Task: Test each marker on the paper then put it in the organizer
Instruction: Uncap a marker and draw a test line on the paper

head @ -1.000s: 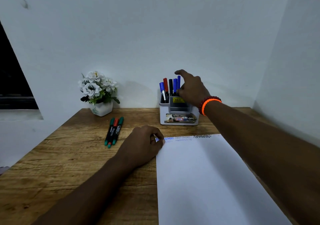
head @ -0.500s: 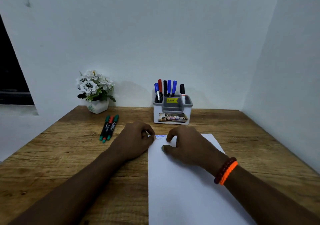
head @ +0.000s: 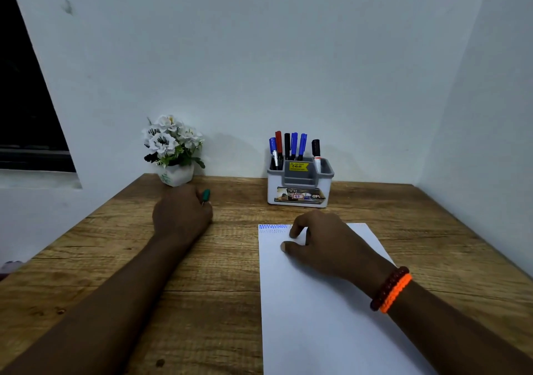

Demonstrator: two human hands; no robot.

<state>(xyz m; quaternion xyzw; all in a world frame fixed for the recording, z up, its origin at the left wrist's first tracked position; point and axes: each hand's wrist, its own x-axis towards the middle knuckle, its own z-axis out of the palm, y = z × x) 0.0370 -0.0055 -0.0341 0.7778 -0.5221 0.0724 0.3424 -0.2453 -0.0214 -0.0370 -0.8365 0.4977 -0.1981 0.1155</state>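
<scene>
Only a green cap end of one marker (head: 206, 195) visible, poking out past the left hand (head: 181, 216), long axis pointing away toward the flower pot (head: 176, 175); rest of it, and any neighbours, hidden under the curled fingers closing round it. Left of the organizer (head: 300, 185), on the wooden desk (head: 202, 273). Six markers (head: 293, 146) upright in the organizer: three blue, one red, two black, caps up. One sheet of paper (head: 317, 317) in front of the organizer, lower edge cut off, blue scribbles (head: 272, 227) along its top edge, partly covered. Right hand (head: 326, 245) resting on the paper, fingers loosely bent, holding nothing. Two bracelets (head: 390, 289) on that wrist.
</scene>
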